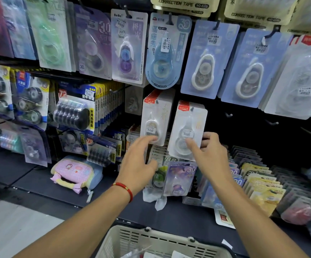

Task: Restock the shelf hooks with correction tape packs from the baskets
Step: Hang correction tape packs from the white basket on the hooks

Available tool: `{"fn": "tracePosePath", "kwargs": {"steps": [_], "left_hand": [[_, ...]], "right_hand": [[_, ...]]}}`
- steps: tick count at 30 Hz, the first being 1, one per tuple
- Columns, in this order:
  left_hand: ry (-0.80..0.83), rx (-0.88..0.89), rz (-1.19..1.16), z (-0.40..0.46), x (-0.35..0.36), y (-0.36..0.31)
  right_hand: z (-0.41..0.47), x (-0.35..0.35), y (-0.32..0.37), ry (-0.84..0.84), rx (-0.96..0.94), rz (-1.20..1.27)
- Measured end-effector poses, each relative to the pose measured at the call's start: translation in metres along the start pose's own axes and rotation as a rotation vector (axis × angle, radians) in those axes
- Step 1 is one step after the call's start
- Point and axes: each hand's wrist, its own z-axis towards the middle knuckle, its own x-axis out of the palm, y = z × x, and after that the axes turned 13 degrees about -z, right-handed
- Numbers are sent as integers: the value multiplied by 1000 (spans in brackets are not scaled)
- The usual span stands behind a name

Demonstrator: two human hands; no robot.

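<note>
**White correction tape packs on the hooks**

Two stacks of white correction tape packs hang side by side: the left stack (155, 116) sits square, the right stack (188, 129) tilts outward (red label on top). A cream slotted basket (162, 243) stands below.

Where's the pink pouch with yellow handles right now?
In the head view, the pink pouch with yellow handles lies on the dark shelf ledge at lower left, left of the left hand, under the hanging black tape packs.
</note>
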Motion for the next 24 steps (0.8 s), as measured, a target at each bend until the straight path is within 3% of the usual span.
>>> {"fn": "tracePosePath", "kwargs": {"steps": [3,5,7,10,17,24], "left_hand": [[9,43,91,19,4,-2],[67,14,144,28,10,3],[149,-7,199,33,16,11],[162,56,286,35,20,22],[93,142,403,41,18,29],[156,188,402,41,8,38]], "right_hand": [[-9,5,-4,-218,-321,-417],[-8,9,-5,-197,-564,-499],[-2,18,-7,-116,-636,-598],[12,31,-6,-16,-548,-760],[66,55,-3,93,-428,-869],[109,67,-13,268,-298,-849]]}}
